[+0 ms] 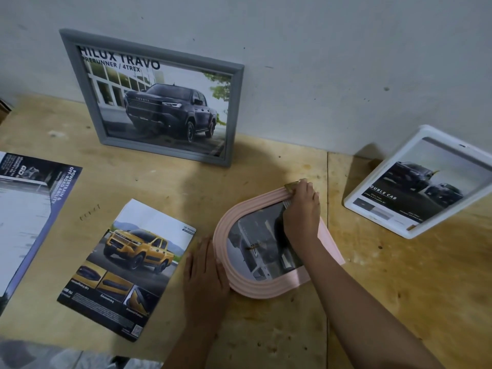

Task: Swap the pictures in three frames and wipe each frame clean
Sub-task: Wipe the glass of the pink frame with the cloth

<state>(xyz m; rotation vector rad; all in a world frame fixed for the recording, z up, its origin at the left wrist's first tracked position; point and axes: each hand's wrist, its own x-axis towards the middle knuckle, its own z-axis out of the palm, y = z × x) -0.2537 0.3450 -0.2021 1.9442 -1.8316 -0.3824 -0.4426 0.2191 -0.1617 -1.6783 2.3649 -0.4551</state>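
Right hand [302, 209] is down on the far end of the pink arched frame [253, 290], fingers curled over its rim and gripping. A small olive-gold scrap [288, 186] pokes out past the fingertips; cloth or clip, can't tell. Left hand [205, 272] lies flat, fingers straight, pressed against the frame's left side to brace it.

The frame lies flat in the middle of the plywood table [266, 166], with a dark picture [261, 241] inside and a pink backing sheet [330, 243] jutting out from under its right side.

Just left of the bracing hand is the yellow-truck brochure page [127, 265], and another brochure [26, 209] sits at the left edge. The grey frame [149, 49] leans on the wall at the back edge. The white frame [415, 233] is propped on the right, near the back.

Risks? A hard pull at that far end could make the frame skid out from under the flat palm. The loose backing may also snag and crease the picture. A wide right elbow swing could tip the white frame.
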